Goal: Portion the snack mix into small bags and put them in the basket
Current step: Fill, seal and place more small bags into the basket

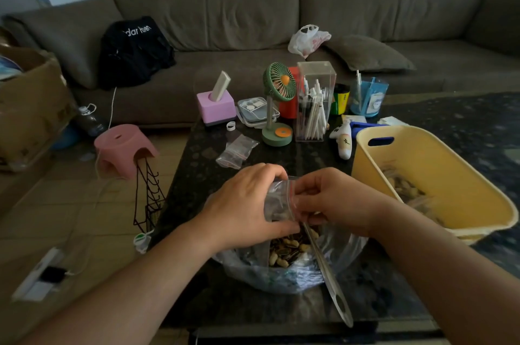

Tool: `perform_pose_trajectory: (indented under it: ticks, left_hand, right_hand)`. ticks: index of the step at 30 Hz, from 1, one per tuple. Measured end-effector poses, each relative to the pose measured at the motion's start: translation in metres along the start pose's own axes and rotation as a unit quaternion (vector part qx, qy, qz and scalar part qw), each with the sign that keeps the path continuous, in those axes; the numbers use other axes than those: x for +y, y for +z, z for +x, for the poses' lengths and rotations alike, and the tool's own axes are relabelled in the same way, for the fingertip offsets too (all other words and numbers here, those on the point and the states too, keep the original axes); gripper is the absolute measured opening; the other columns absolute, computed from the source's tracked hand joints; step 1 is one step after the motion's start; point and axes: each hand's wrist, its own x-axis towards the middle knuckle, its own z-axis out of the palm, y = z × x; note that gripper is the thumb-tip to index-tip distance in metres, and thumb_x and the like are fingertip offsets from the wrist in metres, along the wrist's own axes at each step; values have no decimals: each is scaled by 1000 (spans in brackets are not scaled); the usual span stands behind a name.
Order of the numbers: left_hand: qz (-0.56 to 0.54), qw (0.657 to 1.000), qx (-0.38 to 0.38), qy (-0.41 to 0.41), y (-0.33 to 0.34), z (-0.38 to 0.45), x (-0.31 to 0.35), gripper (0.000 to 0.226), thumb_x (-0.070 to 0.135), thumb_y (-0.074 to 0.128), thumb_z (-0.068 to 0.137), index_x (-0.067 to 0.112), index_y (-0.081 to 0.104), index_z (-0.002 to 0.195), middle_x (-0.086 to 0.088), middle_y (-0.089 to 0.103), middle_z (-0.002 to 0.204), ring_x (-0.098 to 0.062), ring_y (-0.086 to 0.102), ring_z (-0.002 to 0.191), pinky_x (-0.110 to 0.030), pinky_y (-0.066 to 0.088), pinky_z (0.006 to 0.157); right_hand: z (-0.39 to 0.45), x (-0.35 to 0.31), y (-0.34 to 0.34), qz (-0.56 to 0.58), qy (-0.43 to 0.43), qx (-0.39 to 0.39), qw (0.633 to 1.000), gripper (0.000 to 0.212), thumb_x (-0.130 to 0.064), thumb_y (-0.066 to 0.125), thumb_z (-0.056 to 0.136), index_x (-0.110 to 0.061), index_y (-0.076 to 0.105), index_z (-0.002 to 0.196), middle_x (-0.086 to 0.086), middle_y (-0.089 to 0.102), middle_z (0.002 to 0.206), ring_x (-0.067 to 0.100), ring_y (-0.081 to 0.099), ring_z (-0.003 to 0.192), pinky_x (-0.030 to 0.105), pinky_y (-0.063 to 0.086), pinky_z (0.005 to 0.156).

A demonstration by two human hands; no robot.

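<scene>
Both hands hold a small clear zip bag [277, 201] with a red strip at its mouth, above a big clear plastic bag of snack mix [287, 257] on the dark table. My left hand [247, 204] grips the small bag's left side. My right hand [332, 201] pinches its mouth from the right. A metal spoon [327, 274] lies in the big bag, its handle pointing toward me. The yellow basket [439, 164] stands at the right with filled small bags [408, 192] inside. Spare empty zip bags [237, 150] lie further back on the table.
Behind the bags stand a green desk fan [278, 108], a clear pen holder [315, 102], a pink tissue box [216, 104], a blue cup [368, 97] and a white bottle [343, 142]. A pink stool [123, 147] and wire rack [147, 198] are left of the table.
</scene>
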Motion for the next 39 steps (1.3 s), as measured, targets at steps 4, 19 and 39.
perform_pose_trajectory:
  ticks: [4, 19, 39]
  left_hand:
    - [13, 1000, 6, 10, 3, -2, -2, 77, 71, 79, 76, 37, 45, 136, 18, 48, 125, -3, 43, 121, -27, 43, 100]
    - [-137, 988, 22, -62, 13, -10, 10, 70, 61, 88, 72, 52, 49, 128, 33, 54, 117, 11, 49, 116, -8, 39, 87]
    - [-297, 946, 18, -132, 23, -9, 8, 61, 57, 90, 71, 48, 54, 120, 18, 71, 116, 1, 68, 108, -31, 56, 92]
  right_hand:
    - [-1, 1, -2, -3, 5, -1, 1000, 18, -3, 67, 96, -14, 77, 106, 12, 77, 88, 18, 70, 76, 34, 56, 76]
    - [-1, 2, 12, -39, -54, 123, 990, 9, -5, 73, 90, -13, 76, 88, 11, 75, 75, 15, 67, 62, 31, 59, 67]
    - [-1, 4, 3, -29, -67, 80, 994, 18, -34, 74, 95, -17, 75, 98, 7, 77, 84, 14, 69, 71, 29, 58, 68]
